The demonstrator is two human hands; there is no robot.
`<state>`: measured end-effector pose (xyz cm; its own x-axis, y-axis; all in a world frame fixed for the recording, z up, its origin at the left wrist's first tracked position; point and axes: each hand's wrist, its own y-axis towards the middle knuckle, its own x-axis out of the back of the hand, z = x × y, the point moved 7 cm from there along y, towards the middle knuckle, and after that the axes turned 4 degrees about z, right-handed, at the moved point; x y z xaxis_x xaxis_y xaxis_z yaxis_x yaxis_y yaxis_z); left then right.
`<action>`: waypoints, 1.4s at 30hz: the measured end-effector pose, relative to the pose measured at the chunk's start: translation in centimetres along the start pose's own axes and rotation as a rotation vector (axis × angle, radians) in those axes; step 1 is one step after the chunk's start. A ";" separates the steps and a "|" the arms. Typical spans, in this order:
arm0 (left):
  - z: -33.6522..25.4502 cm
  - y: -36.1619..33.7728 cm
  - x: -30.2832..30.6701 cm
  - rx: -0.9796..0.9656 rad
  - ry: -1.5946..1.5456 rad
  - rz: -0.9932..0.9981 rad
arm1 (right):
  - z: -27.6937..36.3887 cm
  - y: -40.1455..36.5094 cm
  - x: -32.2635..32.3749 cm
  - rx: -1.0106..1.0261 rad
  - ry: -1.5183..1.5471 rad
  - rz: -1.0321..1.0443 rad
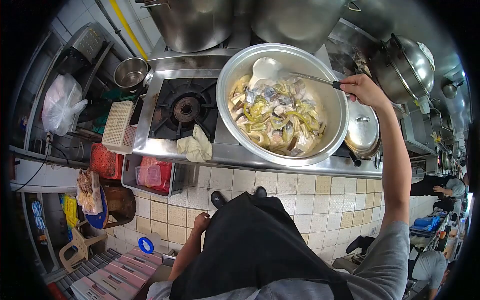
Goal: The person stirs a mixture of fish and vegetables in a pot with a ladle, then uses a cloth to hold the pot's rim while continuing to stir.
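Note:
My right hand [364,91] is closed around the black-ended handle of a metal ladle [312,77]. The ladle's broad bowl is coated in pale liquid and lies at the far left inside a large metal pot [226,115]. Fish pieces and yellow-green vegetables [280,117] sit in milky broth there, partly above the liquid. My left hand [201,221] hangs low beside my black apron [255,240], its fingers curled in and nothing visible in them.
Left of the pot is a gas burner [187,109], with a cloth [195,144] on the stove's front edge. Two tall stockpots [192,25] stand behind. A lidded pan [362,125] is at the right. Crates [131,180] and a stool [120,202] stand left; other people [440,187] are far right.

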<state>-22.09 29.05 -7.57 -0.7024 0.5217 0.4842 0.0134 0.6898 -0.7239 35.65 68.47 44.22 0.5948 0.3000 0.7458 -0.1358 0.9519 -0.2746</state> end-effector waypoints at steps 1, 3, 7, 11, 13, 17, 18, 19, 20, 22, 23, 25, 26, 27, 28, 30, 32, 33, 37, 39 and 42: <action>0.0 0.0 0.0 0.026 -0.029 0.001 | -0.6 0.2 -0.2 0.002 -0.002 0.000; -0.2 0.0 0.1 0.055 -0.062 -0.001 | -0.8 0.7 -0.3 0.038 -0.060 -0.026; 0.2 -0.2 -0.1 0.026 -0.052 -0.022 | -0.9 0.3 -1.0 -0.044 -0.064 -0.003; 0.2 -0.8 0.0 0.049 -0.043 0.016 | -1.5 0.3 -1.3 -0.130 -0.025 0.012; 0.6 -0.6 -0.1 0.052 -0.033 0.013 | -1.7 0.0 -1.1 -0.136 -0.032 0.008; 0.4 -0.5 0.2 0.078 -0.047 0.003 | -2.7 -0.9 -0.8 -0.242 0.099 0.039; 0.3 -0.6 0.3 0.079 -0.049 0.002 | -2.6 -1.4 -0.6 -0.249 0.123 0.020; 0.0 -0.6 0.5 0.060 -0.034 -0.015 | -2.4 -1.8 -0.5 -0.249 0.122 0.021; -0.3 -0.7 0.7 0.040 -0.018 -0.031 | -2.1 -2.4 -0.1 -0.247 0.146 0.002; -0.1 -0.5 0.5 0.012 -0.001 -0.027 | -1.5 -3.5 0.6 -0.249 0.173 -0.019; -0.1 -0.4 0.4 -0.016 0.016 -0.023 | -0.8 -3.9 0.4 -0.217 0.169 0.021; -0.4 -0.4 0.6 -0.006 0.012 -0.014 | -0.1 -4.6 0.0 -0.188 0.168 0.056; -0.4 -0.5 0.6 0.005 0.005 -0.009 | 0.3 -4.9 -0.5 -0.169 0.153 0.095; -0.9 -0.6 0.9 0.004 0.006 -0.008 | 0.7 -5.2 -1.1 -0.149 0.137 0.134; -1.0 -0.7 0.9 0.046 0.007 0.008 | 1.5 -5.8 -1.7 -0.154 0.100 0.124; -1.1 -0.6 1.1 0.089 0.007 0.025 | 3.2 -6.8 -2.5 -0.127 0.062 0.141; -1.3 -0.4 1.0 0.078 0.029 0.025 | 3.9 -7.3 -2.9 -0.103 0.023 0.158; -1.4 -0.3 1.0 0.078 0.030 0.026 | 4.1 -7.5 -2.8 -0.082 0.016 0.127; -1.4 -0.4 0.9 0.092 0.015 0.037 | 1.4 -6.5 -1.5 -0.030 0.041 -0.043; -1.8 -0.7 0.9 0.092 0.018 0.037 | 0.8 -5.5 -1.2 -0.029 -0.028 -0.094; -2.5 -1.4 1.1 0.074 0.015 0.020 | -0.3 -3.5 -1.1 -0.004 -0.096 -0.144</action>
<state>-21.15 29.93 -4.84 -0.6921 0.5424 0.4762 -0.0260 0.6406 -0.7675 35.73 64.74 44.14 0.5294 0.1654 0.8321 -0.0518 0.9853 -0.1629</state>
